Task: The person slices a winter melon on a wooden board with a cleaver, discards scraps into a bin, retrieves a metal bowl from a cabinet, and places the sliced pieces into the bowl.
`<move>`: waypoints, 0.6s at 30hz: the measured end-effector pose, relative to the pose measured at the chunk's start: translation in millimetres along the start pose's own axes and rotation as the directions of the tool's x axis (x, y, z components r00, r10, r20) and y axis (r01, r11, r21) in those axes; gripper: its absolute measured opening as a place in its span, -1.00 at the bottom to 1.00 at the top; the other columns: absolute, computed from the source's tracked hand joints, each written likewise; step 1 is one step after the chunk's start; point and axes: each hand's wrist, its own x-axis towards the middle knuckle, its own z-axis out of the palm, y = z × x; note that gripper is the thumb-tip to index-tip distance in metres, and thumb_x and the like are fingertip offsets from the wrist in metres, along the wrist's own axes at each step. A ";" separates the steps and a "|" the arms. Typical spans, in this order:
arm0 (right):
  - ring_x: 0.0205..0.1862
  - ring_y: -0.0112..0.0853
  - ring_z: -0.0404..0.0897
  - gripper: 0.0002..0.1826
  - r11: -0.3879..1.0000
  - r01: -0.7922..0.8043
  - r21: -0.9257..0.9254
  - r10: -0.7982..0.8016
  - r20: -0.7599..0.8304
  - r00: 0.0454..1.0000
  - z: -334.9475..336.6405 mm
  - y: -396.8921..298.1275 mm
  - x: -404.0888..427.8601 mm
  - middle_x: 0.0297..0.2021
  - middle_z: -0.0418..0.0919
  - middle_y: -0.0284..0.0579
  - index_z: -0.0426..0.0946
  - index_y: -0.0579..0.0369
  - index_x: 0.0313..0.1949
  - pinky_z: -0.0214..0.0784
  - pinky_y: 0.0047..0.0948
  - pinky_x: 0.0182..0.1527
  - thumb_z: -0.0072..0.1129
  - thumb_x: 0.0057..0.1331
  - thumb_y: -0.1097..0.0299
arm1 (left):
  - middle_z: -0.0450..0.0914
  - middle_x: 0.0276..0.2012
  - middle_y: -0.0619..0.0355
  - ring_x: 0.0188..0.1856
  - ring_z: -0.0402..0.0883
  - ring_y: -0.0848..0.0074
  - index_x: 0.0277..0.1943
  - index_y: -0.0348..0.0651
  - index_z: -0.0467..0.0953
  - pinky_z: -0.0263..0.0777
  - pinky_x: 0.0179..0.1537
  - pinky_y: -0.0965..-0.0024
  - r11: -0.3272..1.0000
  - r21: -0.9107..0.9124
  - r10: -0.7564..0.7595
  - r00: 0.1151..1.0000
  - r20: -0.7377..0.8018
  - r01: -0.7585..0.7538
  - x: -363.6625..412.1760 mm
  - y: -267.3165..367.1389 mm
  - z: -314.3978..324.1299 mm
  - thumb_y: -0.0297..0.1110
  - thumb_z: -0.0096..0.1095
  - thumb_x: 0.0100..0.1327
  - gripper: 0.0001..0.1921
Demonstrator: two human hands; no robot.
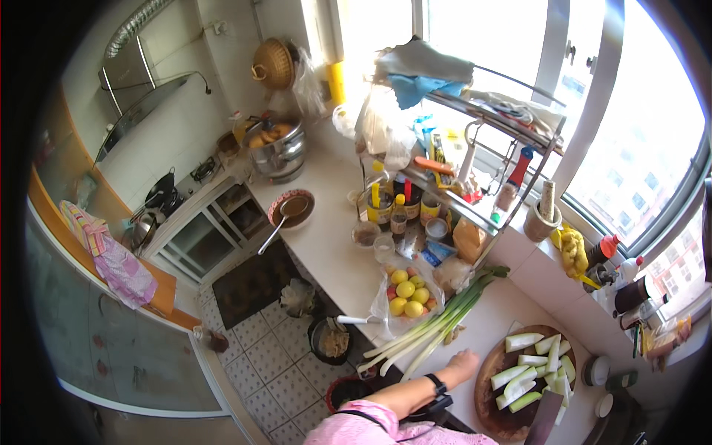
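My left hand (464, 365), with a black band on the wrist, is over the counter just left of a round wooden cutting board (485, 409). Its fingers look curled, and whether they hold anything is hidden. Cut pieces of pale green gourd or melon (521, 384) lie in a heap on the board. A broad cleaver blade (544, 418) rests over the board's lower right, its handle out of view. My right hand is out of view. Long leeks or large scallions (439, 328) lie beyond my left hand, with a small knob of ginger (453, 335) beside them.
A clear bag of yellow and reddish fruit (406, 292) stands beyond the leeks, near a white-handled utensil (356, 320). Bottles and jars crowd a metal rack (445, 189) by the window. A bowl with a ladle (292, 208) and a steel pot (278, 147) stand farther off.
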 end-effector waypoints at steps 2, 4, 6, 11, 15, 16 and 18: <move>-0.43 -0.64 0.35 -0.80 0.999 0.053 -0.005 -0.053 0.082 0.995 3.0 -8.9 17.9 -0.47 0.44 -0.38 0.53 0.22 -0.27 0.22 -0.57 -0.38 0.31 0.18 0.40 | 0.62 -0.23 -0.28 -0.18 0.63 -0.13 -0.32 -0.23 0.63 0.52 -0.12 -0.09 0.965 -0.212 -0.171 0.984 -0.058 0.155 -48.0 -27.4 -41.1 -0.48 0.11 0.12 -0.86; -0.44 -0.65 0.33 -0.81 0.998 0.069 0.006 -0.069 0.037 0.997 -4.8 -13.9 2.0 -0.49 0.42 -0.40 0.52 0.21 -0.29 0.20 -0.58 -0.40 0.30 0.18 0.39 | 0.60 -0.43 -0.18 -0.29 0.63 0.04 -0.39 -0.23 0.58 0.48 -0.27 0.00 0.876 -0.476 -0.240 0.927 -0.289 0.079 -85.7 -53.9 -78.7 -0.45 0.11 0.13 -0.89; -0.46 -0.66 0.31 -0.82 0.995 0.095 -0.006 -0.095 -0.013 0.995 -4.6 -33.8 -15.1 -0.50 0.40 -0.42 0.51 0.21 -0.30 0.18 -0.59 -0.42 0.29 0.18 0.39 | 0.61 -0.50 -0.04 -0.48 0.57 0.15 -0.45 -0.25 0.57 0.47 -0.37 0.14 0.968 0.043 0.224 0.765 -0.605 -0.249 -119.2 -124.8 -138.3 -0.51 0.20 0.11 -0.94; -0.67 -0.59 0.40 -0.90 0.990 0.105 0.092 -0.115 0.107 0.988 29.1 -81.8 -18.6 -0.66 0.43 -0.32 0.43 0.17 -0.36 0.23 -0.57 -0.59 0.19 0.20 0.55 | 0.64 -0.39 0.04 -0.26 0.64 0.31 -0.42 -0.32 0.59 0.48 -0.17 0.32 0.522 -0.764 -0.811 0.499 -0.306 0.379 -251.9 -280.6 -190.8 -0.47 0.05 0.25 -0.81; -0.65 -0.61 0.41 -0.89 0.982 0.146 0.118 -0.164 0.159 0.973 40.1 -85.4 -26.4 -0.63 0.46 -0.33 0.45 0.18 -0.33 0.24 -0.58 -0.57 0.21 0.20 0.56 | 0.67 0.00 0.02 0.10 0.59 0.33 -0.16 -0.33 0.69 0.40 0.15 0.33 0.603 -0.753 -0.718 0.590 -0.370 0.262 -274.1 -353.5 -180.2 -0.44 0.09 0.35 -0.78; -0.61 -0.62 0.43 -0.88 0.984 0.140 0.112 -0.158 0.172 0.972 41.2 -86.7 -31.8 -0.60 0.47 -0.35 0.47 0.18 -0.31 0.27 -0.59 -0.53 0.25 0.20 0.54 | 0.69 -0.03 0.03 0.06 0.61 0.36 -0.14 -0.34 0.68 0.40 0.13 0.36 0.542 -0.788 -0.772 0.545 -0.328 0.293 -270.6 -356.3 -189.2 -0.46 0.07 0.34 -0.77; -0.60 -0.63 0.43 -0.87 0.985 0.146 0.093 -0.161 0.183 0.970 44.0 -86.8 -41.3 -0.58 0.47 -0.36 0.48 0.18 -0.30 0.28 -0.59 -0.51 0.27 0.20 0.54 | 0.72 -0.14 0.08 -0.05 0.66 0.41 -0.09 -0.34 0.67 0.46 0.05 0.41 0.521 -0.809 -0.815 0.441 -0.377 0.272 -272.6 -361.0 -204.2 -0.47 0.08 0.35 -0.77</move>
